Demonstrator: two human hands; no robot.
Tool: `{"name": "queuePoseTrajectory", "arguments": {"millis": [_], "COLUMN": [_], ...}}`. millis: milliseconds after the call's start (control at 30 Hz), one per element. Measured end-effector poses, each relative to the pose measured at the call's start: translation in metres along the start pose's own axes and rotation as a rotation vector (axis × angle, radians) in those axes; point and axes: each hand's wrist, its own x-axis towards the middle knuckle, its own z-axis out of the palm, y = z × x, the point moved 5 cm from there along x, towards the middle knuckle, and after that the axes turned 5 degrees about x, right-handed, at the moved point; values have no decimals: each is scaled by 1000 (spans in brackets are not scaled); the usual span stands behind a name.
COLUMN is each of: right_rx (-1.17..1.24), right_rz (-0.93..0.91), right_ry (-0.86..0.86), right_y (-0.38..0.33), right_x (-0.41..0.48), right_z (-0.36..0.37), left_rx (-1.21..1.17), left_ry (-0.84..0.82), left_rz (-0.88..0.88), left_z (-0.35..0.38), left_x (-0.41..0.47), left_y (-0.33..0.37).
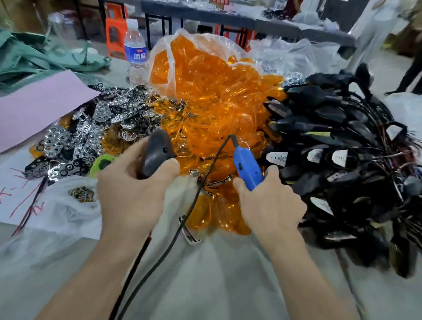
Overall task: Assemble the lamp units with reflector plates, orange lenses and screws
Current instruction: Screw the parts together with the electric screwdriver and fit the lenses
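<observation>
Screw-fastening step is judged to be in hand.
Lamp unit [154, 155] is clasped in left grip [132, 186], screwdriver [248, 166] in right grip [269, 202]; tip alignment is needed.

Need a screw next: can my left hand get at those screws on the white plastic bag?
Probably, but not freely: the left hand grips a dark lamp housing. The screws lie uncovered just beside it, so the way looks clear, yet the hand is full.

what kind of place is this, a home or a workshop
Probably a small assembly workshop: bulk heaps of orange lenses, reflector plates and black lamp housings cover the bench, the right hand grips a corded blue screwdriver, and more worktables stand behind.
</observation>
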Motion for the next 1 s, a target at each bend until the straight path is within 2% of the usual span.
{"name": "queuePoseTrajectory", "arguments": {"millis": [133,200,267,333,400,467,500,567,733,833,900,1000], "right_rx": [-97,-201,-242,-120,246,686,813,864,867,872,898,922], "right_rz": [-106,-167,-181,-201,-266,-265,-274,-298,-222,-206,-140,-90], "right_ry": [-33,-78,-124,-79,2,-133,-241,-341,-149,-221,-362,-476], "right_y": [0,3,9,13,12,6,-1,-11,-7,-3,5,17], "right_x": [-7,-12,-17,-23,-38,-62,-76,-98,-107,-98,-89,-85], "right_z": [4,1,-6,-23,-43,-47,-44,-34,-16,-14,-10,-8], "left_rx": [-262,-312,-315,-331,-351,-377,-403,-429,-416,-361,-199,360], "left_ry": [-300,-431,-522,-602,-668,-674,-661,-605,-478,-441,-430,-480], "left_rz": [-425,-502,-493,-466,-443,-443,-451,-473,-558,-581,-503,-184], "left_z": [35,46,51,54,56,57,59,60,68,73,74,73], "left_x": [-22,-33,-40,-45,-48,-51,-53,-57,-77,-85,-85,-80], "left_y": [-6,-11,-16,-17,-17,-19,-19,-19,-21,-20,-19,-14]}}
